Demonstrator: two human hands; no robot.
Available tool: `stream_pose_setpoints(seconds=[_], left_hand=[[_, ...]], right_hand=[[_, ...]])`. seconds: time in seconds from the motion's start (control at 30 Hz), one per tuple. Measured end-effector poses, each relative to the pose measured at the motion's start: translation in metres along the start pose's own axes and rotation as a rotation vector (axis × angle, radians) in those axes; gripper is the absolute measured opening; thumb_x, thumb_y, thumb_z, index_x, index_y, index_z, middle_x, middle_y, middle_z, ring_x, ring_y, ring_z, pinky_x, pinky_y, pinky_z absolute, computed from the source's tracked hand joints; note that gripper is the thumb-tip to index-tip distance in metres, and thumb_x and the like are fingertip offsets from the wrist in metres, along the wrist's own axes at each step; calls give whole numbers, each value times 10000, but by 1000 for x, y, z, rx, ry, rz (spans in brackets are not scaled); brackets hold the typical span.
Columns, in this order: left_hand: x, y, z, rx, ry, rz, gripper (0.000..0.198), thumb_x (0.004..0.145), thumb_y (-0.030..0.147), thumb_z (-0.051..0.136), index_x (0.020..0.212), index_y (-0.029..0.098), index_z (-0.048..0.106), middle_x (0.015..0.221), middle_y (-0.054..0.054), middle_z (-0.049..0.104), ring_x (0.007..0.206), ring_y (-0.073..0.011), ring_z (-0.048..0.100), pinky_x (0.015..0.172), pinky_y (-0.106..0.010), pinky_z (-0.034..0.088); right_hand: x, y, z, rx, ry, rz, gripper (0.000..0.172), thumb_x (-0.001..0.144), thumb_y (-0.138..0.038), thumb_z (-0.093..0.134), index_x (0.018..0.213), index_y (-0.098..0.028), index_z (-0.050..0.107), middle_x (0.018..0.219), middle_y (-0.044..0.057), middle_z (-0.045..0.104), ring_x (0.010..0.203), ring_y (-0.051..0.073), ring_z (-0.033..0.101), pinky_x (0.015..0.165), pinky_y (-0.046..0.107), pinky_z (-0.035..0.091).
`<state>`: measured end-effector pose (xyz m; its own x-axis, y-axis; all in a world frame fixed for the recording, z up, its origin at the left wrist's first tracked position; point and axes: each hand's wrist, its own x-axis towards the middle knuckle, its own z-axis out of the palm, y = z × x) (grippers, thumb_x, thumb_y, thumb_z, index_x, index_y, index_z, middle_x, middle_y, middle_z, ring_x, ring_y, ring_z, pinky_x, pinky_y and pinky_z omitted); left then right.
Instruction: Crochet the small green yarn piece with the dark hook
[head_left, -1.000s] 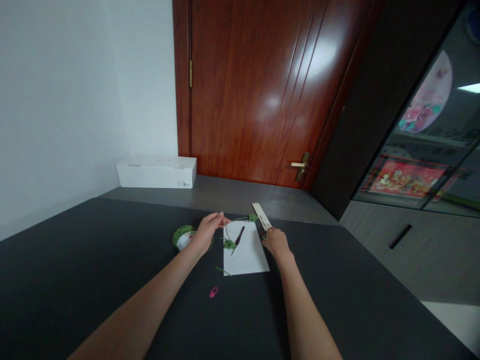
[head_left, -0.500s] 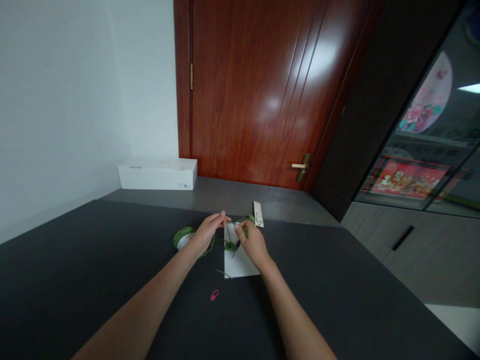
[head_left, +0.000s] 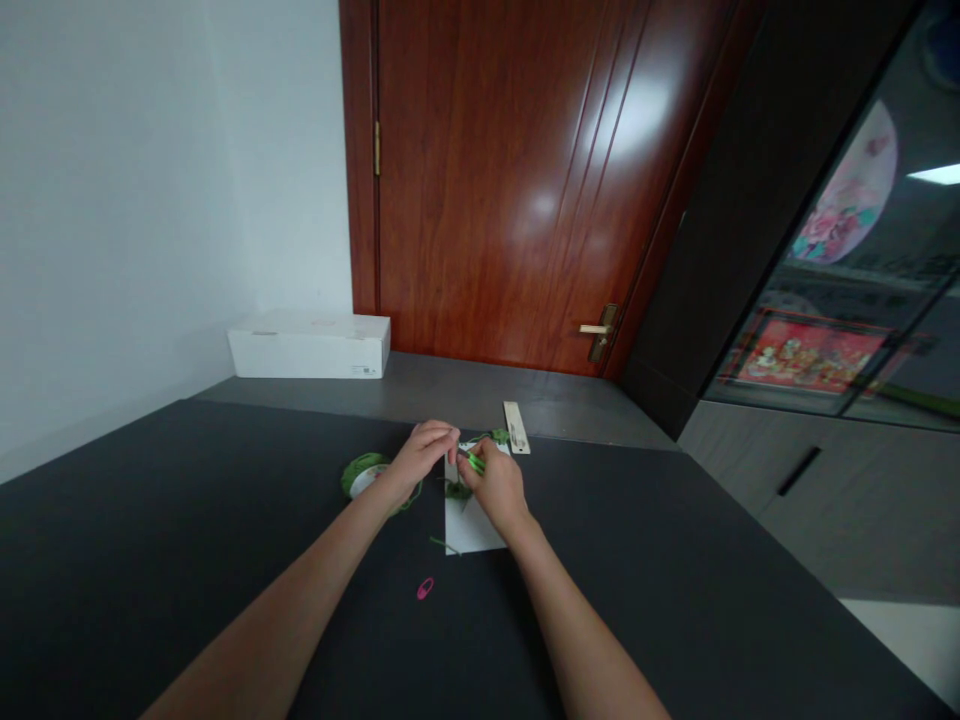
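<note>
My left hand is closed in a pinch on green yarn, its fingertips close to those of my right hand. In my right hand is a crochet hook with a bright green handle, its tip angled toward the left fingers. A small dark green yarn piece shows beneath the fingers, in front of a white sheet of paper. Left of the paper, partly behind my left wrist, is a ball of green yarn with a white label. The stitch detail between the fingers is too small to make out.
A pink stitch marker and a short green yarn end lie near me on the dark table. Beyond the paper are a pale ruler and more green yarn. A white box stands at the back left.
My right hand has turned, and the hook's bright green handle now shows in it. Both hands remain close together above the paper. The view has shifted slightly.
</note>
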<state>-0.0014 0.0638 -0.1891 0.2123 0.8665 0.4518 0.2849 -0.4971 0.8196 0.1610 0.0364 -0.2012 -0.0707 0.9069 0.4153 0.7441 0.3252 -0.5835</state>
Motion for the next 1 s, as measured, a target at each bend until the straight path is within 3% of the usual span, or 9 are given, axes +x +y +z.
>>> stream_pose_setpoints(seconds=[0.1,0.17,0.47,0.8,1.0], left_hand=[[-1,5,-2,0,-24,10,365,945,424,570,698,183,690,1033,-78,707,1151,-271,591,1104,-509,344],[-1,7,-4,-15,-26,5,448,934,437,553,570,203,666,1027,-81,703,1165,-286,574,1132,-474,296],[-1,11,-11,-138,-6,-46,406,885,473,573,609,212,718,1071,-109,684,1135,-298,578,1064,-408,362],[0,9,-11,-287,-30,-76,383,899,448,554,651,201,707,1098,-122,724,1115,-295,590,1004,-399,401],[-2,20,-13,-352,-75,-93,407,901,442,547,596,200,665,1124,-134,738,1141,-299,593,1024,-410,389]], right_hand=[[1,2,1,21,15,7,124,889,-332,634,859,-213,615,740,10,702,702,177,670,618,225,343],[2,5,0,36,28,17,136,885,-346,640,858,-215,613,735,6,701,703,175,670,609,222,346],[9,21,-8,105,33,54,187,920,-380,586,857,-207,622,834,23,746,788,171,702,652,224,417],[2,7,-16,29,0,12,163,882,-380,627,862,-218,621,785,10,728,709,167,677,624,222,369],[-4,-6,-14,-53,13,-15,159,898,-367,618,941,-214,617,808,21,733,744,183,698,635,224,362]])
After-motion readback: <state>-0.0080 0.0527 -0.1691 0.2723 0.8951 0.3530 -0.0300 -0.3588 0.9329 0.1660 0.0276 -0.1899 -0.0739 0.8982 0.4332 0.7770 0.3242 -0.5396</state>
